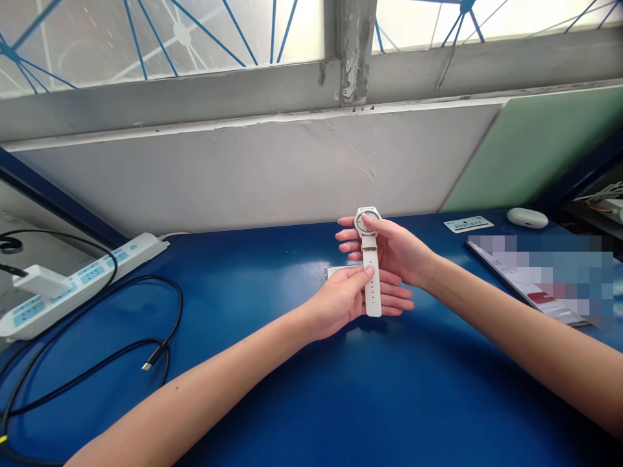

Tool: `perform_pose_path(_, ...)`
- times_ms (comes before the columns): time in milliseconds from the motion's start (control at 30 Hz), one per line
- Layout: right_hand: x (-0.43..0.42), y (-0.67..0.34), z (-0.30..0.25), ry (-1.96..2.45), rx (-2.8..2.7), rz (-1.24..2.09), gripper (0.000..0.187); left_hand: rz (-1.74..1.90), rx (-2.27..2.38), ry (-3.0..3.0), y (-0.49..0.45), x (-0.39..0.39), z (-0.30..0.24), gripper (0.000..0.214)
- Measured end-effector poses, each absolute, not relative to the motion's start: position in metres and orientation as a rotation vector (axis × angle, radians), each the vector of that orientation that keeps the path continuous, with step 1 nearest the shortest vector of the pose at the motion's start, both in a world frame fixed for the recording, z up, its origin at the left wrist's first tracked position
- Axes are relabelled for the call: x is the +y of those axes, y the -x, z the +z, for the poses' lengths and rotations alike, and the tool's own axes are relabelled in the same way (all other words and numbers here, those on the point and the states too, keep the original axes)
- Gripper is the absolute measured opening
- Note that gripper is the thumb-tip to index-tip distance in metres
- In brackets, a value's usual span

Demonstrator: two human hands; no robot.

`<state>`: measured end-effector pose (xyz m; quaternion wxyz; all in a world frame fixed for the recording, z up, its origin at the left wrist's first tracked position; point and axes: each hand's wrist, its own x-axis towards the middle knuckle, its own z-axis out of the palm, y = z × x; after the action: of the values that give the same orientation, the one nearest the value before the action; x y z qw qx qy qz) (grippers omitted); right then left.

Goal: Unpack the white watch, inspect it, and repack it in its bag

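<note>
Between both hands a white wristwatch (370,259) is held up above the blue table (302,395), its round dial at the top and its strap hanging down. My right hand (402,250) grips the watch at the dial, the thumb lying over the face and the fingers behind it. Lower down, my left hand (343,295) pinches the holed part of the strap with its thumb on top and its fingers stretched out beneath. Partly hidden behind my left hand is a small flat pale item (333,270) on the table.
At the left lie a white power strip (121,255) with a plugged-in white adapter (46,285) and a looped black cable (180,298). To the right are a printed card (468,224), a white rounded case (527,218) and a partly blurred tablet-like slab (511,272). A wall (243,175) bounds the back.
</note>
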<state>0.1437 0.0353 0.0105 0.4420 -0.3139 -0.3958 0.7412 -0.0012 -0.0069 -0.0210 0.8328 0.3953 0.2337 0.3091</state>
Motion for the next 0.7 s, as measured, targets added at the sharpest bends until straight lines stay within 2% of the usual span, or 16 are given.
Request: perform_pose_path(700, 0.034, -0.146, 0.023, 0.721, -0.944, 1.995, 0.058, 0.665, 0.657, -0.849, 0.0, -0.009, -0.016, 0.036)
